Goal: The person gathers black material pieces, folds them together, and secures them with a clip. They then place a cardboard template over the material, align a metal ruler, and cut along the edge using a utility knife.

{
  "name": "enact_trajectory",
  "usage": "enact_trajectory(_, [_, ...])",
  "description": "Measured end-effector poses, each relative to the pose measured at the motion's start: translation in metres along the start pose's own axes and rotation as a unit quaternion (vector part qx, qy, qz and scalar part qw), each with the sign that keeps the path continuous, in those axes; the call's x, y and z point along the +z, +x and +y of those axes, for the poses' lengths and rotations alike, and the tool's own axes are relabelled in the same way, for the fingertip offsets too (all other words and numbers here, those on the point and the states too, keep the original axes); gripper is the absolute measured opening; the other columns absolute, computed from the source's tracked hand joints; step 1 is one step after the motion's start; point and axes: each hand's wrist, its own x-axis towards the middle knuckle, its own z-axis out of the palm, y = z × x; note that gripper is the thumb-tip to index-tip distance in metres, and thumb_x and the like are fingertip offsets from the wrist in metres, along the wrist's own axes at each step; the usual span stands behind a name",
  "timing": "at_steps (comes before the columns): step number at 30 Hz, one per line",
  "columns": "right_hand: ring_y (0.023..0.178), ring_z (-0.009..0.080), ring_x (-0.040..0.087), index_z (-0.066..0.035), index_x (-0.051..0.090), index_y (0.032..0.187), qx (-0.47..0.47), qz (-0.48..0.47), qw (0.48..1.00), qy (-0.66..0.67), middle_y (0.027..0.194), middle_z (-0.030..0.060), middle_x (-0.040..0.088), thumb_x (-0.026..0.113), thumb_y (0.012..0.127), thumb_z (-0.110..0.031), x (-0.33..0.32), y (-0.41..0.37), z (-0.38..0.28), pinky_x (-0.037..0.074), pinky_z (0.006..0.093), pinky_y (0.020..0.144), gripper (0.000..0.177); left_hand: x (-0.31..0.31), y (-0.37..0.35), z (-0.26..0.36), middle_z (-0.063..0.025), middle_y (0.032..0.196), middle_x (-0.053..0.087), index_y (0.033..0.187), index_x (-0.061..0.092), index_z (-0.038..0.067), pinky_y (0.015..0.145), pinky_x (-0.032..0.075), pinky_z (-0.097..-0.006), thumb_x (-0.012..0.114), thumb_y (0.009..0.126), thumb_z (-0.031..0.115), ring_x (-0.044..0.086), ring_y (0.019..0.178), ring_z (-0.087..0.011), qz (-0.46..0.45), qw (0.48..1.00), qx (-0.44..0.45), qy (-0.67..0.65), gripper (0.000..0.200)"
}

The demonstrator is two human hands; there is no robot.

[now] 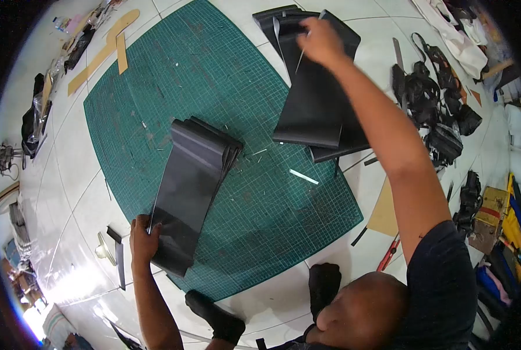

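My left hand (144, 234) grips the near left corner of a stack of long black sheets (193, 181) lying on the green cutting mat (196, 81). My right hand (321, 41) reaches far out over a second pile of black sheets (316, 108) at the mat's far right edge. It holds a thin light stick-like tool (302, 53) that points down at that pile. A small white strip (303, 177) lies on the mat between the two piles.
Cardboard templates (100, 52) lie at the mat's far left. Black straps and bags (432, 111) are heaped to the right, with a brown card piece (384, 213) and a red-handled tool (388, 255) nearer. Black-socked feet (324, 280) rest at the mat's near edge.
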Motion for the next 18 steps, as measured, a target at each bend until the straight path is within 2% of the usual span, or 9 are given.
enact_trajectory(1, [0.123,0.0398,0.059,-0.009,0.062,0.130,-0.016,0.025,0.999,-0.037,0.131,0.0197,0.062,0.068,0.084,-0.025,0.004,0.017,0.039,0.048,0.0549,0.102,0.049,-0.001,-0.002,0.006,-0.0201,0.116,0.063,0.118,0.059,0.005,0.088,0.050,-0.0491,0.074,0.086,0.021,0.064,0.104,-0.0407,0.002,1.000,-0.016,0.002,0.039])
enact_trajectory(3, [0.128,0.0400,0.056,-0.013,0.050,0.144,0.084,-0.001,0.988,-0.126,0.141,0.0191,0.055,0.065,0.088,-0.022,-0.005,0.038,0.073,0.045,0.0588,0.104,0.058,-0.002,-0.006,0.009,-0.0207,0.120,0.062,0.121,0.058,0.004,0.091,0.050,-0.0491,0.074,0.086,0.021,0.062,0.108,-0.0416,0.037,0.999,-0.028,0.011,0.042])
enact_trajectory(5, [0.131,0.0405,0.053,-0.015,0.040,0.151,0.044,0.021,0.988,-0.144,0.146,0.0189,0.051,0.062,0.090,-0.021,0.015,0.056,0.129,0.044,0.0601,0.105,0.065,0.007,-0.008,0.006,-0.0213,0.124,0.060,0.125,0.058,0.004,0.095,0.048,-0.0491,0.074,0.086,0.021,0.060,0.114,-0.0424,0.104,0.994,-0.017,0.020,0.045])
enact_trajectory(6, [0.132,0.0407,0.052,-0.016,0.034,0.154,0.022,0.032,0.987,-0.154,0.148,0.0187,0.048,0.061,0.092,-0.020,0.015,0.057,0.126,0.043,0.0608,0.106,0.068,0.004,-0.009,0.009,-0.0223,0.127,0.058,0.127,0.058,0.003,0.099,0.046,-0.0491,0.073,0.087,0.019,0.058,0.118,-0.0434,0.106,0.994,-0.034,0.002,0.045])
enact_trajectory(9, [0.134,0.0403,0.051,-0.016,0.024,0.159,0.057,-0.069,0.976,-0.201,0.149,0.0178,0.050,0.059,0.093,-0.021,0.007,0.062,0.117,0.042,0.0601,0.107,0.074,0.002,-0.015,0.015,-0.0223,0.126,0.058,0.125,0.058,0.002,0.100,0.045,-0.0490,0.071,0.088,0.015,0.058,0.118,-0.0430,0.143,0.988,-0.017,-0.047,0.041])
enact_trajectory(12, [0.131,0.0397,0.052,-0.015,0.041,0.151,0.040,-0.083,0.968,-0.234,0.141,0.0156,0.056,0.062,0.092,-0.024,0.003,0.059,0.107,0.043,0.0604,0.104,0.063,0.000,-0.023,0.025,-0.0223,0.125,0.058,0.123,0.058,0.000,0.101,0.044,-0.0478,0.069,0.089,0.010,0.057,0.118,-0.0420,0.146,0.987,0.032,-0.066,0.038])
enact_trajectory(15, [0.123,0.0391,0.057,-0.014,0.059,0.135,0.035,-0.102,0.953,-0.283,0.133,0.0142,0.060,0.066,0.090,-0.029,-0.013,0.053,0.100,0.045,0.0592,0.101,0.047,-0.008,-0.029,0.036,-0.0221,0.124,0.058,0.119,0.059,-0.001,0.103,0.043,-0.0468,0.069,0.089,0.009,0.056,0.119,-0.0413,0.154,0.985,0.055,-0.056,0.034])
enact_trajectory(16, [0.116,0.0372,0.061,-0.013,0.068,0.120,0.013,-0.047,0.960,-0.276,0.124,0.0139,0.063,0.070,0.088,-0.032,-0.014,0.047,0.104,0.047,0.0563,0.098,0.037,-0.009,-0.030,0.038,-0.0220,0.125,0.058,0.118,0.061,-0.002,0.103,0.043,-0.0462,0.068,0.089,0.009,0.056,0.119,-0.0406,0.159,0.984,0.054,-0.062,0.033])
enact_trajectory(18, [0.112,0.0365,0.063,-0.012,0.068,0.120,-0.035,-0.016,0.972,-0.230,0.119,0.0139,0.066,0.071,0.087,-0.033,-0.022,0.043,0.108,0.048,0.0538,0.097,0.040,-0.014,-0.034,0.044,-0.0214,0.125,0.058,0.119,0.061,-0.002,0.103,0.043,-0.0459,0.068,0.089,0.008,0.056,0.119,-0.0403,0.167,0.981,0.062,-0.073,0.033])
